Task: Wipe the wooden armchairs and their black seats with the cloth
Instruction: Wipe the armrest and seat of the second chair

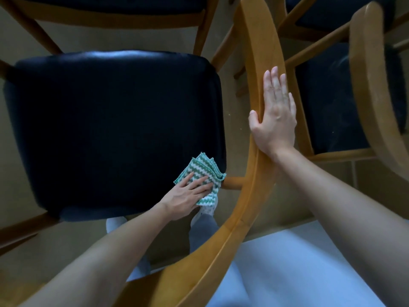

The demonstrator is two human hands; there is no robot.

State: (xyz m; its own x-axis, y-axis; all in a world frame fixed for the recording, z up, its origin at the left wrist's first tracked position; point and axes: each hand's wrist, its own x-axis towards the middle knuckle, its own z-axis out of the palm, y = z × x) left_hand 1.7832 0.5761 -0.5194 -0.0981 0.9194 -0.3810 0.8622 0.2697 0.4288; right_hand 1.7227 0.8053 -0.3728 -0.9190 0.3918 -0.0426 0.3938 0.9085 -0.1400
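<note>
A wooden armchair with a wide black seat (pixel 110 129) fills the left of the head view. Its curved wooden armrest (pixel 254 63) runs from the top middle down toward me. A folded green-and-white zigzag cloth (pixel 207 173) lies on the seat's near right corner. My left hand (pixel 188 196) presses flat on the cloth with straight fingers. My right hand (pixel 275 111) lies flat along the armrest, fingers straight and thumb hooked over its inner edge.
A second armchair (pixel 365 89) with a black seat (pixel 327 103) stands close on the right. Another chair (pixel 110 16) is at the top left, and one more at the top right. Beige floor (pixel 234 129) shows between them. My legs and feet are below the seat.
</note>
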